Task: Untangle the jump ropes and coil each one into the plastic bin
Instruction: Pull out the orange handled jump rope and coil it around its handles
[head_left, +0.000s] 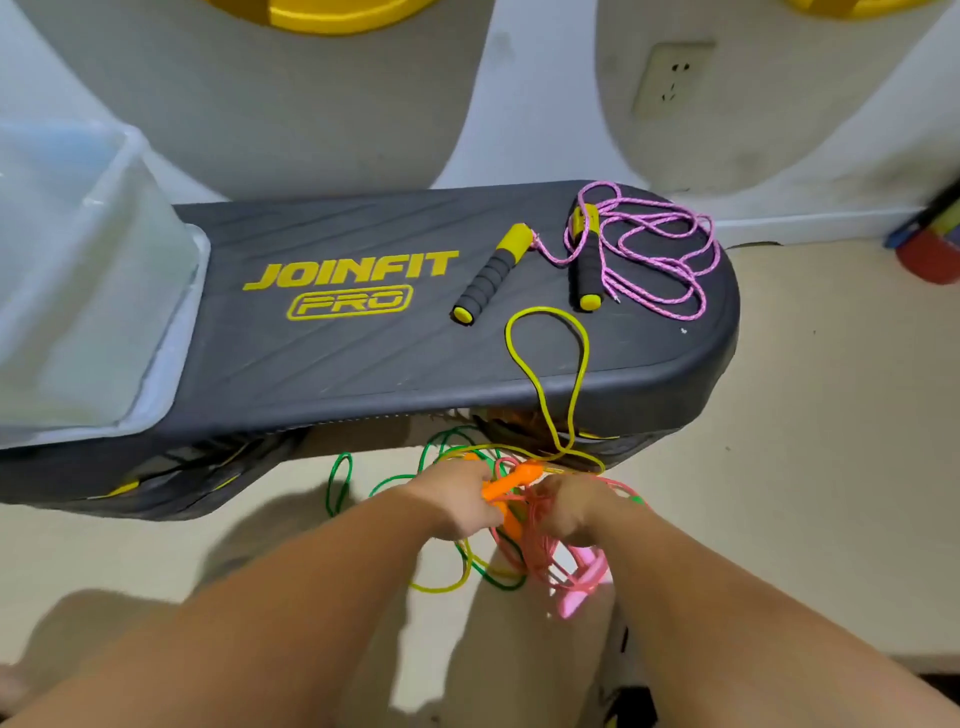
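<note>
1. Fingers of the left hand (457, 499) curl round an orange plastic rope handle (511, 480); the right hand (571, 506) pinches thin pink cord (540, 545) with its fingers.
2. Thin yellow cord (508, 343) and green cord (332, 478) tangle beneath both hands, before a black moulded bench (363, 353).
3. Clear plastic bin (202, 249) sits on the bench's left end.

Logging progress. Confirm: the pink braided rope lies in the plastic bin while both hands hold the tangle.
Wrong place: the head view shows the pink braided rope lying on the black platform, outside the plastic bin. The left hand and right hand do hold the tangle.
</note>
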